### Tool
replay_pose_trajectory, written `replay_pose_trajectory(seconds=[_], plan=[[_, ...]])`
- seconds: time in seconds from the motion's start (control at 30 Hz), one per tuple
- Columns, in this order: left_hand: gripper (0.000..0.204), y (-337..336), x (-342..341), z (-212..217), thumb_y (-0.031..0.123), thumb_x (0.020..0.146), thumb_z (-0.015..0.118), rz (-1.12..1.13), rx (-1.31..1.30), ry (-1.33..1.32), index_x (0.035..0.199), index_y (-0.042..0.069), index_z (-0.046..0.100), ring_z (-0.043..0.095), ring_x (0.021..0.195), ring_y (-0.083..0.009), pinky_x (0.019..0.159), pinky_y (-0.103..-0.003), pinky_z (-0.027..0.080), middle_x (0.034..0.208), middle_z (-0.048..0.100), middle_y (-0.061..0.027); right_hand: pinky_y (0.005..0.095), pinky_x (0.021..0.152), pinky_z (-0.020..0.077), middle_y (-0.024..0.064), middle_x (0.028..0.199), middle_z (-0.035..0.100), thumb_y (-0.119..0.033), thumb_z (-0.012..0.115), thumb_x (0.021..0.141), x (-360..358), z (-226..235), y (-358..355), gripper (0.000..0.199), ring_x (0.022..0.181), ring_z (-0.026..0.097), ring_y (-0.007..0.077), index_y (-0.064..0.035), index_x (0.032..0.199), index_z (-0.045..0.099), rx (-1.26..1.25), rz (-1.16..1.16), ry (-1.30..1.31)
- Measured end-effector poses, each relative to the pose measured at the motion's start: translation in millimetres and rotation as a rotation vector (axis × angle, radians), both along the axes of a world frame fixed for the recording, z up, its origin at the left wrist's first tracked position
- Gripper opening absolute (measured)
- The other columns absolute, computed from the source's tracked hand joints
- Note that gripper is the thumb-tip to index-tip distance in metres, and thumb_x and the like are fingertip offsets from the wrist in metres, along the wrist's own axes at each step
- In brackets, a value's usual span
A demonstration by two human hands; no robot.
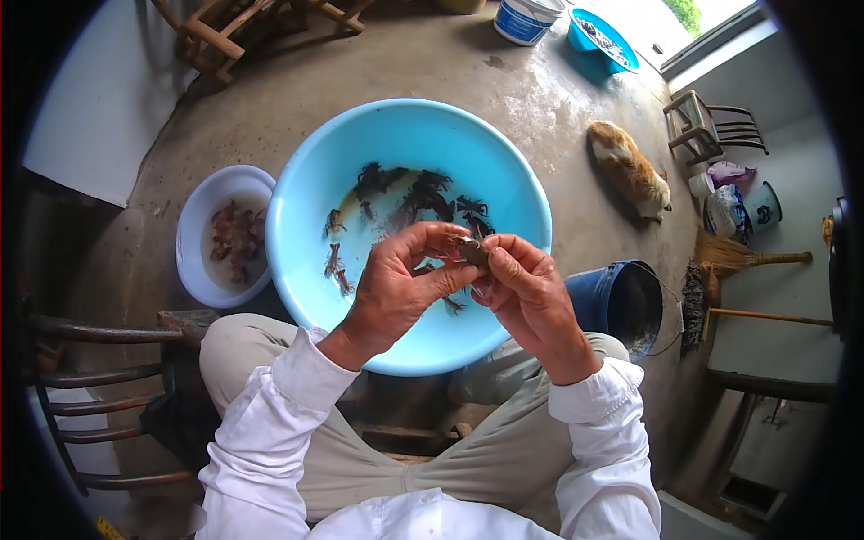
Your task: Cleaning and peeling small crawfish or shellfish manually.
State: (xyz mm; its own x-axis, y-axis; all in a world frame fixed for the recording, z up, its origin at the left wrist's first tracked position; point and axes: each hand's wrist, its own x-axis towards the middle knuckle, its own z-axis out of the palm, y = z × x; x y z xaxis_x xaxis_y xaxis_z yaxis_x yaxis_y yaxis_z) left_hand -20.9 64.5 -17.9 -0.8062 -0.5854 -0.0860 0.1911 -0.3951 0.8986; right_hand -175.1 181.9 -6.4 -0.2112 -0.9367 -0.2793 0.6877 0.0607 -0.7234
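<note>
Pinching a small dark crayfish point(472, 251) between them, both hands are raised over the large light-blue basin point(504, 171). Left hand point(400, 283): fingers curled, thumb and fingertips closed on the crayfish's left side. Right hand point(526, 288): fingers bent, thumb and forefinger gripping its right side. More crayfish point(418, 198) lie in shallow water in the basin below. A white bowl point(193, 229) holding reddish pieces sits to the left, touching the basin. A dark blue bucket point(598, 301) stands just beside the right hand.
</note>
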Motion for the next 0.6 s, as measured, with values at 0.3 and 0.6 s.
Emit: replay_pose_trajectory(seconds=[0.3, 0.6], plan=[[0.03, 2.5, -1.6, -8.7, 0.006, 0.092, 0.072, -0.054, 0.234, 0.111, 0.122, 0.003, 0.067, 0.063, 0.105, -0.011, 0.097, -0.03, 0.05, 0.113, 0.069, -0.0049, 0.0275, 0.066, 0.0446, 0.0031, 0.095, 0.065, -0.02, 0.058, 0.104, 11.7, 2.5, -7.9, 0.019, 0.071, 0.054, 0.0089, -0.0048, 0.114, 0.062, 0.031, -0.051, -0.109], [0.05, 8.6, -11.9, -26.3, 0.012, 0.09, 0.077, 0.025, 0.251, 0.078, 0.132, 0.002, 0.051, 0.062, 0.108, -0.0168, 0.087, -0.031, 0.055, 0.118, 0.061, -0.0107, 0.0251, 0.063, 0.0423, 0.0021, 0.089, 0.06, -0.018, 0.054, 0.106, 10.2, -3.0, -1.5, 0.019, 0.071, 0.051, 0.0081, -0.0046, 0.117, 0.059, -0.011, -0.098, -0.018]])
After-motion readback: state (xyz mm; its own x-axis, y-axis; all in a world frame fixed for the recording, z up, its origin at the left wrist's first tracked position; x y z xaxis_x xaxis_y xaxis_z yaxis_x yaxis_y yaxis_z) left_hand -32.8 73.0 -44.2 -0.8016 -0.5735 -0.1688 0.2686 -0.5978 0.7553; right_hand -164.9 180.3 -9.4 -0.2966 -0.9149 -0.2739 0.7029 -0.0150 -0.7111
